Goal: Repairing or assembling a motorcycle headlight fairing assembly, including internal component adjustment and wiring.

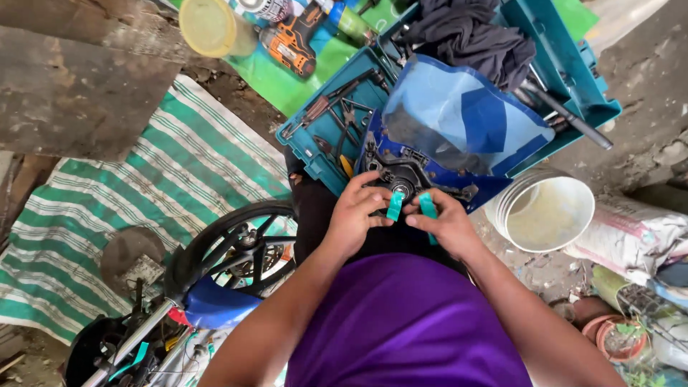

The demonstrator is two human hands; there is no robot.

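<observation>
A pair of pliers with teal handles (395,206) is held in both hands close to my body. My left hand (356,215) grips the left handle and my right hand (446,223) grips the right handle (428,206). The jaws point at the round centre of a black engine cover (401,175) that rests on my lap, partly inside a blue plastic bag (459,115). The tips of the pliers are hidden behind my fingers and the cover.
An open teal toolbox (326,140) with hand tools and a dark cloth (469,32) lies ahead. A white bucket (545,211) stands at right, a motorcycle wheel (229,251) at left on a green striped tarp (165,172). An orange drill (290,43) lies farther off.
</observation>
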